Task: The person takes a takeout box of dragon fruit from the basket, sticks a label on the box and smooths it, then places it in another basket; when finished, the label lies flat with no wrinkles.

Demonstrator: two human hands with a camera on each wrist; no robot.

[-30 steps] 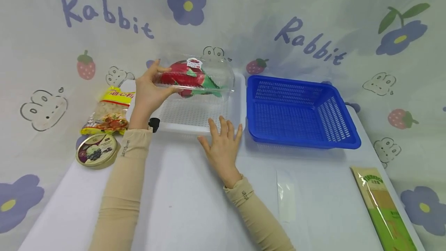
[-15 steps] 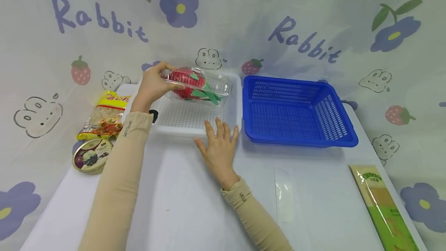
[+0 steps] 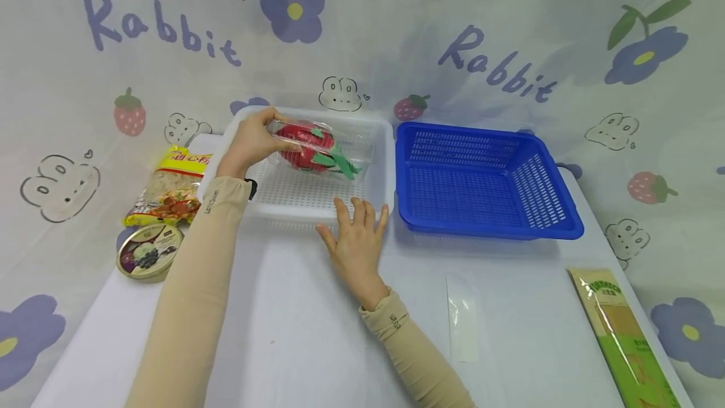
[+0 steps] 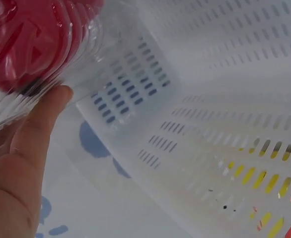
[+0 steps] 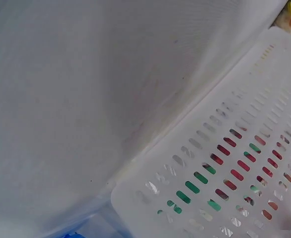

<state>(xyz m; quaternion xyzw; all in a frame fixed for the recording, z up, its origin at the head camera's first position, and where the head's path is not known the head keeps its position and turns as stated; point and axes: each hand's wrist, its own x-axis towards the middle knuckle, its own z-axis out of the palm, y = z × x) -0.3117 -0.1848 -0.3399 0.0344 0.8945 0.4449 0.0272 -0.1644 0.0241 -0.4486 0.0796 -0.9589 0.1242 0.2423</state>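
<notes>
In the head view my left hand (image 3: 249, 143) grips the left end of a clear plastic box (image 3: 359, 137), thumb on the near side. Inside the box lies a red, bumpy thing with green leaf-like tips (image 3: 306, 137), much like a dragon fruit. The box sits low within the white perforated basket (image 3: 226, 133); whether it touches the bottom I cannot tell. Close up, the left wrist view has a digit (image 4: 34, 134) against the ridged plastic. My right hand (image 3: 358, 254) is at the basket's near rim, fingers spread and fairly straight, holding nothing.
A blue perforated basket (image 3: 493, 232) stands right of the white one. Left are a yellow food packet (image 3: 170, 187) and a round tin (image 3: 150, 250). A green-and-tan packet (image 3: 623, 332) lies far right, and a clear strip (image 3: 462, 320) lies on the white table (image 3: 306, 345).
My left hand has lowered the clear box from above the white basket down into it, and the box has tilted toward the front. My right hand has stayed near the rim.
</notes>
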